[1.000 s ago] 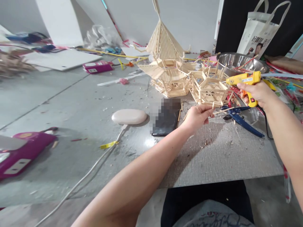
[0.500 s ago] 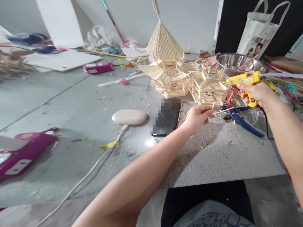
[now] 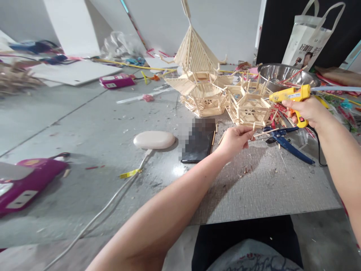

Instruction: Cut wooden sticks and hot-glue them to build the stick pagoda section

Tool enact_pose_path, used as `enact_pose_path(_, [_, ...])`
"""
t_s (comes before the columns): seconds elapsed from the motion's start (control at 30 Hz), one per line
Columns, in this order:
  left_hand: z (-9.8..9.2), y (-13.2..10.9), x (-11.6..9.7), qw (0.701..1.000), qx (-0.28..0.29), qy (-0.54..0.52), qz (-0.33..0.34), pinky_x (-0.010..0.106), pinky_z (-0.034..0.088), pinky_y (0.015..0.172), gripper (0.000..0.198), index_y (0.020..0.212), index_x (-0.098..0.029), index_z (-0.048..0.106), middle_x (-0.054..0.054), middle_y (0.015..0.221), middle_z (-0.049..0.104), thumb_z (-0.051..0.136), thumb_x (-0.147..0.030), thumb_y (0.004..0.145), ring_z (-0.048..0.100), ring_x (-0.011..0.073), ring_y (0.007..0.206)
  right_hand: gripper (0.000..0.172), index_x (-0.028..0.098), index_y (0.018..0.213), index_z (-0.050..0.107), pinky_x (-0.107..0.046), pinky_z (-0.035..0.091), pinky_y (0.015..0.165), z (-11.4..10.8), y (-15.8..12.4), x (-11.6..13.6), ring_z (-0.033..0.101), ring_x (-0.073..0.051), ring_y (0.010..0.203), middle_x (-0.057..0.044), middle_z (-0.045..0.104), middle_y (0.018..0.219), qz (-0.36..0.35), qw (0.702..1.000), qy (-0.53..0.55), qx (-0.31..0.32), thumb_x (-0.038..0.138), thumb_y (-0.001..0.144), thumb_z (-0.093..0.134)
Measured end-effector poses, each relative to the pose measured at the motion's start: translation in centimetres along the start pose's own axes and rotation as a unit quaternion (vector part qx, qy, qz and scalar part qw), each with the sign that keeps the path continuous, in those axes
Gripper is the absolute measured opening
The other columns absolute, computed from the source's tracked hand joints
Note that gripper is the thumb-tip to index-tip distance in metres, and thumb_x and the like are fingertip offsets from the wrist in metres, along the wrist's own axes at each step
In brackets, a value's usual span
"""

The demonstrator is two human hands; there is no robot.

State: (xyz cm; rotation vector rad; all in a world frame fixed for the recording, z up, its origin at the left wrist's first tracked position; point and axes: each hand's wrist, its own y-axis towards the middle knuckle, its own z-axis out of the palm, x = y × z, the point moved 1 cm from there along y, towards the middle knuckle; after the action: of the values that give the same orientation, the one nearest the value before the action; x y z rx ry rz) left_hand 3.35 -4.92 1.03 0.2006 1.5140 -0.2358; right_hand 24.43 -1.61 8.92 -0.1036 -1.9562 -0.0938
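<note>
My left hand (image 3: 238, 140) is closed in a pinch on a short wooden stick (image 3: 254, 127), held upright just in front of a hexagonal stick frame (image 3: 249, 109). In my right hand (image 3: 306, 111) is a yellow hot glue gun (image 3: 291, 95), its nozzle pointing left beside the frame's right side. The frame is open at the top, with posts standing up. To its left stands a pagoda model (image 3: 197, 64) of wooden sticks with a pointed roof. Blue-handled cutters (image 3: 293, 146) lie on the table below the glue gun, with a loose stick (image 3: 266, 133) near their jaws.
A black phone (image 3: 197, 145) lies left of my left hand, and a pale oval device (image 3: 154, 140) with a white cable is beyond it. Behind the frame stands a steel bowl (image 3: 307, 78). Purple power strips (image 3: 36, 177) lie on the left. A white bag (image 3: 306, 41) stands at back right.
</note>
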Motion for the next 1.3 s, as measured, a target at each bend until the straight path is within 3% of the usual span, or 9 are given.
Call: enact_pose_path(1.3, [-0.02,0.04,-0.04,1.000,-0.012,0.001,-0.006,0.016,0.031,0.038,0.009,0.078,-0.014,0.067,-0.002,0.060,0.058,0.060,-0.020,0.076,0.041,0.0011,0.037,0.020,0.020,0.059,0.053,-0.020,0.031,0.026,-0.51,-0.05,-0.38,0.041,-0.007,0.029,0.003,0.049,0.043,-0.001,1.000,-0.028,-0.003,0.029,0.070,0.067])
